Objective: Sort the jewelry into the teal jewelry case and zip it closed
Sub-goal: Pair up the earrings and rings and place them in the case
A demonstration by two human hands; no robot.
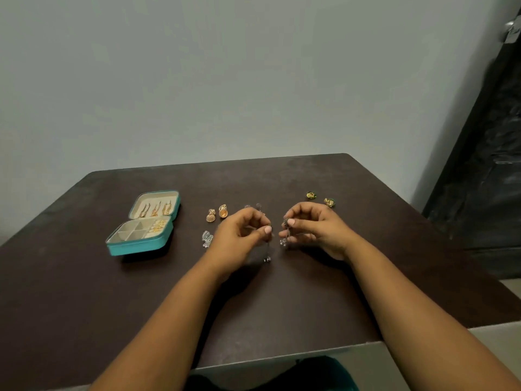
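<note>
Both hands, left (242, 232) and right (311, 227), each pinch a slender dangling silvery earring (285, 234) above the dark matte table (282, 306).

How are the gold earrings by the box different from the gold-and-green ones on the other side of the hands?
The gold earrings lie left of the hands, near the teal case; the gold-and-green earrings lie at the right, far from it. The gold earrings are plain gold and orange; the gold-and-green earrings show dark green. Both pairs sit loose on the table, not yet sorted.

case (141, 244) left on table (282, 306), earrings (217, 214) right
</note>
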